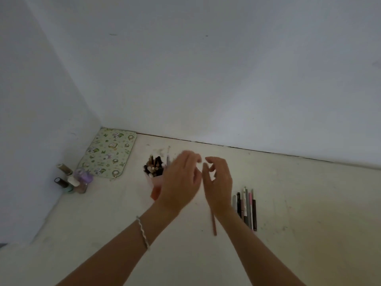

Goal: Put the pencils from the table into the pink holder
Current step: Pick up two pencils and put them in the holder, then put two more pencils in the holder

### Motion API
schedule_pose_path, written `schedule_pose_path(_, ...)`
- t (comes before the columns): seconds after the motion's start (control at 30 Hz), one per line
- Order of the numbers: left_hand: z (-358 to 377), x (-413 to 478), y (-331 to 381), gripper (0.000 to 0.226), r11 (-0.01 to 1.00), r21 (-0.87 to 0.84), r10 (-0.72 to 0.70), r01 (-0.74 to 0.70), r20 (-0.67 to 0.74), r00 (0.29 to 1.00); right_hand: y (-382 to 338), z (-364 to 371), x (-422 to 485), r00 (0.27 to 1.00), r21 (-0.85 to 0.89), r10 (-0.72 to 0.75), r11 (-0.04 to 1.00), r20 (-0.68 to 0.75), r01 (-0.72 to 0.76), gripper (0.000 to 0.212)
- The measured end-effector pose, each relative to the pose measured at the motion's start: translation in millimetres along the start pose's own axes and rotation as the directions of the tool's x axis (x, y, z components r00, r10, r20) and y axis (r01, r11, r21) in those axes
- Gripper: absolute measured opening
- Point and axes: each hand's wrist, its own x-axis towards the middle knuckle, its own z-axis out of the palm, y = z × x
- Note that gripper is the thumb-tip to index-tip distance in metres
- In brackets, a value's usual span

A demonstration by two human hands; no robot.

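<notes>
The pink holder (155, 187) stands on the white table, with several dark and pale pencils (153, 168) upright in it. My left hand (181, 180) hovers just right of the holder and hides its right side; the fingers are apart, blurred, and hold nothing. My right hand (218, 182) is close beside the left one, shut on a pink pencil (214, 223) whose lower end sticks out below the wrist. To the right of that hand, several pencils (246, 207) lie side by side on the table.
A green floral pouch (109, 153) lies flat in the back left corner. Several nail polish bottles (72, 180) stand against the left wall. White walls close off the table at the back and left.
</notes>
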Motion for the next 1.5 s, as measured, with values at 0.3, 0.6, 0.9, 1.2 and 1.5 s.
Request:
schedule_pose_path(0.3,95.9,-20.5,53.7,0.016,0.967,0.251,-0.17,0.048,0.492,0.854,70.7,-78.7,14.8,0.914,-0.011,0.393,0.918,-0.1,-0.396,0.021)
schedule_pose_path(0.6,124.7,-48.0,38.2,0.047,0.852,0.459,-0.51,0.253,0.614,0.603,104.0,-105.2,-0.2,0.841,0.024,0.526,0.849,-0.128,-0.528,0.022)
schedule_pose_path(0.9,106.8,5.0,52.6,0.044,0.897,-0.017,-0.392,0.442,0.429,0.814,132.4,-116.1,-15.2,0.656,-0.293,0.754,0.636,0.038,-0.714,0.023)
schedule_pose_path(1.2,82.4,22.6,59.4,0.055,0.899,-0.213,-0.309,0.382,0.309,0.899,132.8,-89.4,-34.7,0.607,-0.465,0.787,0.58,0.107,-0.669,0.029)
schedule_pose_path(1.5,-18.6,56.2,-8.1,0.052,0.897,-0.307,-0.381,0.317,-0.174,0.908,77.5,-80.8,22.6,0.777,0.053,0.63,0.776,0.003,-0.629,0.052)
